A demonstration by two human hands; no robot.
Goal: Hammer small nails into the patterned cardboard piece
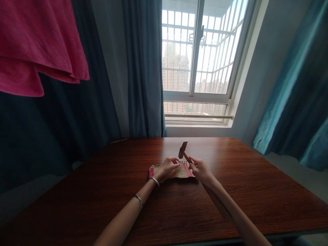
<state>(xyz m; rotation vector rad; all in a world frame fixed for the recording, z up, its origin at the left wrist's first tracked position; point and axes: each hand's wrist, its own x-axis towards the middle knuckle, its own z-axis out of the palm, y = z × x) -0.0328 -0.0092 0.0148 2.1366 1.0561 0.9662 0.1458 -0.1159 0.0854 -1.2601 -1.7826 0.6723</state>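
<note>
Dotted board (183, 173) lies on the table (159, 215). Several nails (183, 163) stand up from it: work judged partly done, those not yet flush. Remaining count unclear. Right hand (201, 171) grips the hammer (186, 155), head raised above the board. Left hand (167, 166) curls narrow over the board; cannot tell whether it pinches a nail.

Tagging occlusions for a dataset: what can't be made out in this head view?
All head view:
Hammer: part of the handle, hidden by the right hand.
Patterned piece: the area behind the left hand, blocked by it.
Thin dark uprights: too small to count or identify.
Left hand's grip: too small to tell whether it pinches anything.
Pink cloth: cut off by top and left edges.
</note>
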